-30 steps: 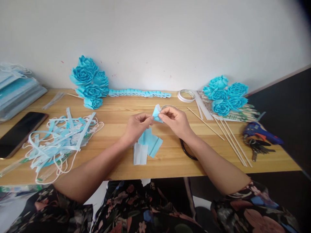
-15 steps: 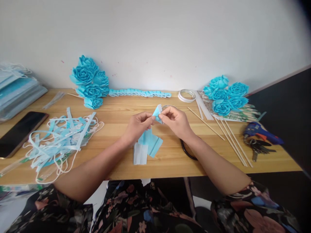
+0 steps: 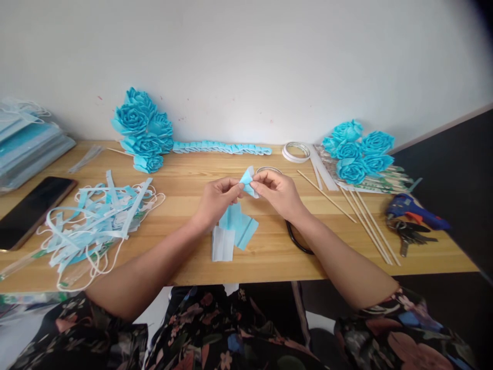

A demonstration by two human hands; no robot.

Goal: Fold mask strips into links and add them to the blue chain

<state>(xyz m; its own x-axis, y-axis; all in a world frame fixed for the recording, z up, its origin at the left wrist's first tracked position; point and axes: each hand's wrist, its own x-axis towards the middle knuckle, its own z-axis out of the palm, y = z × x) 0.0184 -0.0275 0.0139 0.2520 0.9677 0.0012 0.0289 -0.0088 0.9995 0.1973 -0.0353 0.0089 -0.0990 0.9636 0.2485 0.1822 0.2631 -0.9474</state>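
Observation:
A small folded piece of light blue mask fabric (image 3: 247, 181) is pinched between both hands above the middle of the wooden table (image 3: 185, 180). My left hand (image 3: 216, 201) grips its left side with closed fingers. My right hand (image 3: 278, 192) holds its right side with thumb and fingers pressed together. Below the hands, flat cut pieces of blue fabric (image 3: 233, 232) lie on the table near the front edge.
A heap of cut mask strips and ear loops (image 3: 92, 223) and a phone (image 3: 31, 209) lie left. Blue fabric roses (image 3: 141, 131) and a pleated strip (image 3: 221, 148) are at the back. Right: tape roll (image 3: 295, 151), more roses (image 3: 356, 151), wooden sticks (image 3: 365, 221), glue gun (image 3: 414, 209), keys (image 3: 408, 234).
The fabric piece has turned slightly between the fingertips; both hands stay in almost the same place.

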